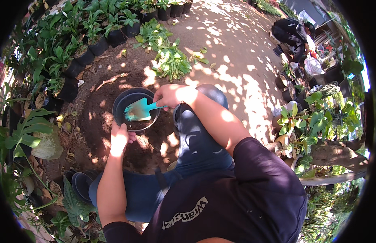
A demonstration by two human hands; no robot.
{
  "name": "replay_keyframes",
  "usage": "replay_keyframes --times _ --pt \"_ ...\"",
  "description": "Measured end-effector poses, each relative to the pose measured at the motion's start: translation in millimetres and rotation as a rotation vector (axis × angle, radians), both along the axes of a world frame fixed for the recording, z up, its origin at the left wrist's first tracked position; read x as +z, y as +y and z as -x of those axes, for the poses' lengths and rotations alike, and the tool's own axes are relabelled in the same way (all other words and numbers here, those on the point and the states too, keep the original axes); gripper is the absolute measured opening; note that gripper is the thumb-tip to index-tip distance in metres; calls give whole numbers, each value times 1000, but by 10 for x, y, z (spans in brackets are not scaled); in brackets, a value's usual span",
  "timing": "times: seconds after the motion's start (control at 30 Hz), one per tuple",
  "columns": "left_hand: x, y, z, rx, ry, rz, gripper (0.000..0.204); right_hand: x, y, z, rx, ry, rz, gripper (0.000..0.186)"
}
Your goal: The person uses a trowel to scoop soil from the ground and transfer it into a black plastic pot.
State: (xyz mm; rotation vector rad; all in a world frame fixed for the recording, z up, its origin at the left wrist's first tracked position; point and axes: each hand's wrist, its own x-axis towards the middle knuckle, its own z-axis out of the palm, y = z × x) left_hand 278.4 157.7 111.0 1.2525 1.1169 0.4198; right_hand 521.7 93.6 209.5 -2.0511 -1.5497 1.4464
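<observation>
A teal hand trowel is in my right hand, whose fingers wrap its handle. The blade sits inside the mouth of a round black plant pot, tilted toward the pot's left side, with brown soil smeared on it. My left hand grips the pot's near rim, thumb at the edge and fingers around the outside. Dark soil shows inside the pot, partly hidden by the blade. The pot is over loose dark soil in front of my knees; whether it touches the ground I cannot tell.
Rows of potted leafy plants line the upper left. Loose green plants lie on the ground beyond the pot. Stacked black pots stand by my left knee. Another person bends over pots at the far right. A log lies at right.
</observation>
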Motion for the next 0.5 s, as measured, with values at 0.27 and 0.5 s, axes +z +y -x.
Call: replay_keyframes --times 0.27,0.5 --pt "152 -17 -7 42 -2 52 33 -79 9 72 135 -115 -61 29" --pt "186 -57 30 5 11 -27 33 152 17 70 229 -120 -110 28"
